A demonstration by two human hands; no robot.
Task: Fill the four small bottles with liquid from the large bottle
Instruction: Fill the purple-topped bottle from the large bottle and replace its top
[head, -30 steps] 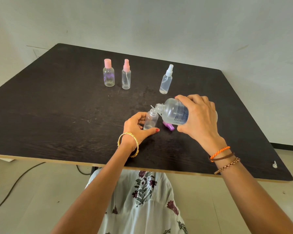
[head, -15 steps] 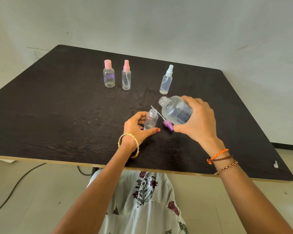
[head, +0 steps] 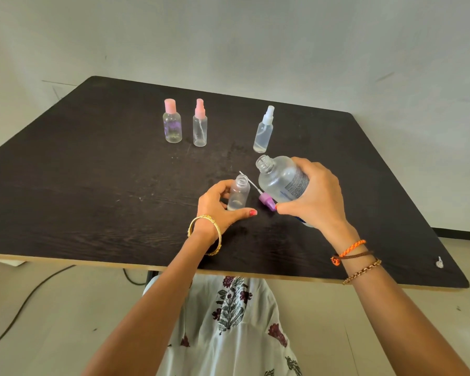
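— So, where are you standing in the job right now?

— You're gripping the large bottle (head: 281,181) in your right hand (head: 314,198), fingers curled round its body, and you're holding it tilted with its open neck pointing up and away, just beside the open small bottle (head: 238,195). Nothing is pouring at this angle. Your left hand (head: 219,204) is curling round that small bottle and steadying it upright on the table (head: 92,172).

— And what's inside?

— You're looking at a shallow layer of clear liquid low in the small bottle; I'd judge it is only partly filled. The large bottle is showing clear liquid too, though its level is hard to read.

— What about the others?

— You're leaving three capped ones well apart at the back: the pink-capped bottle (head: 172,124), the pink spray bottle (head: 200,126) and the white spray bottle (head: 263,131). Each is showing a little liquid near its base, the white one perhaps more.

— Next move?

— You're probably deciding between topping up and closing. The purple spray cap (head: 266,200) is lying on the table between your hands, its thin tube pointing away. Capping calls for setting the large bottle down upright first, since its neck is open.
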